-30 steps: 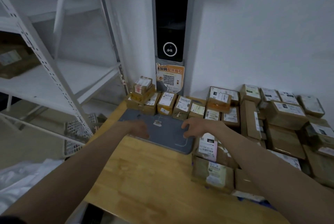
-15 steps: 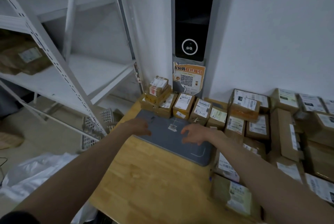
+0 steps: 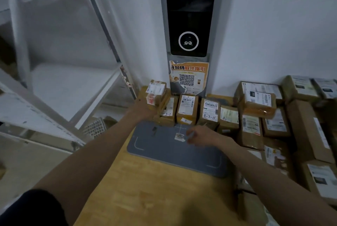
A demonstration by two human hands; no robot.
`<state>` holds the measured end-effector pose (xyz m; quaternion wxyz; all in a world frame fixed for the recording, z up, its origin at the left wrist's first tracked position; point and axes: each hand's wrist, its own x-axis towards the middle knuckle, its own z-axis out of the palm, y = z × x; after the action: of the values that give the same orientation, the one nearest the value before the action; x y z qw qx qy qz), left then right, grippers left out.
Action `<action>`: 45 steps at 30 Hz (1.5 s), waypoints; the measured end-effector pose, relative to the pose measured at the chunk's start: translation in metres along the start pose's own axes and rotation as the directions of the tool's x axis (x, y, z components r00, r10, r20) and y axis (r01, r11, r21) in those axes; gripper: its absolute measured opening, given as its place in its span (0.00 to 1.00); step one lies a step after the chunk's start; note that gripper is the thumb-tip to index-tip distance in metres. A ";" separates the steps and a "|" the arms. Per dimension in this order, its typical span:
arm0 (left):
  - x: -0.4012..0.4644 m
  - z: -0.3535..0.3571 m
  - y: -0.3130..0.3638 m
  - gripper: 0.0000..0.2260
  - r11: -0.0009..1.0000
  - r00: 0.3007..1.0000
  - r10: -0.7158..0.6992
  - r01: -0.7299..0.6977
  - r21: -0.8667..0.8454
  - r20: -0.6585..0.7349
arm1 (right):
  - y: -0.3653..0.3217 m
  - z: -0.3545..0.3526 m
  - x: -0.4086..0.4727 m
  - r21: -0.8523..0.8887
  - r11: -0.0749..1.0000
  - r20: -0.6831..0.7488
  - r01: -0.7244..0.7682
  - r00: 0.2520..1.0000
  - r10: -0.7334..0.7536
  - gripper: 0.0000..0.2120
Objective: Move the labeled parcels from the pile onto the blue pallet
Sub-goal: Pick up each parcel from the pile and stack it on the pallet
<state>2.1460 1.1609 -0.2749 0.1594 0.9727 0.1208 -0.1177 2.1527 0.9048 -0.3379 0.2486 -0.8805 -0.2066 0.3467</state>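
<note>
A grey-blue pallet mat point(image 3: 164, 154) lies on the wooden table point(image 3: 145, 193). Brown labeled parcels stand in a row along its far edge, one marked 4-3-11 point(image 3: 210, 112). At the row's left end a small parcel with a white and red label point(image 3: 156, 91) tops a short stack. My left hand point(image 3: 144, 110) reaches against the left side of that stack, and its fingers are hidden. My right hand point(image 3: 202, 134) hovers over the mat's far middle, fingers loosely curled and holding nothing. A large pile of parcels point(image 3: 300, 134) fills the right side.
White metal shelving point(image 3: 54, 98) stands at the left, with a white plastic basket point(image 3: 94, 127) on the floor beneath it. A tall black scanner column point(image 3: 188, 25) with an orange QR poster point(image 3: 188, 78) rises behind the parcels. A small paper scrap point(image 3: 179, 137) lies on the mat.
My left hand has moved forward from the mat's left edge to the small parcel stack. My right hand has shifted over the mat's middle. The view has drawn closer.
</note>
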 end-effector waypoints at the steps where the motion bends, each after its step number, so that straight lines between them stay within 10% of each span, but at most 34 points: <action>1: 0.014 0.000 -0.001 0.35 0.998 0.998 -0.060 0.060 0.012 0.003 | 0.002 0.002 0.007 -0.020 1.000 -0.020 -0.007 1.000 0.007 0.21; 8: 0.080 0.011 0.001 0.54 0.972 0.969 -0.236 0.236 -0.014 -0.078 | 0.024 0.015 0.033 -0.028 0.992 -0.044 -0.122 0.992 0.121 0.22; 34: 0.075 0.062 0.053 0.42 0.993 0.997 -0.026 0.017 -0.115 -0.073 | 0.052 -0.011 0.024 0.200 0.945 -0.330 -0.258 0.891 0.313 0.05; 45: 0.102 0.086 0.069 0.44 0.998 0.997 -0.006 0.001 -0.069 -0.076 | 0.077 -0.035 0.073 0.384 0.795 -0.394 -0.469 0.696 0.601 0.45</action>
<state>2.2442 1.0883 -0.3617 0.1881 0.9702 0.1324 -0.0765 2.2413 0.8726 -0.3972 0.2905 -0.9209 0.1780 0.1892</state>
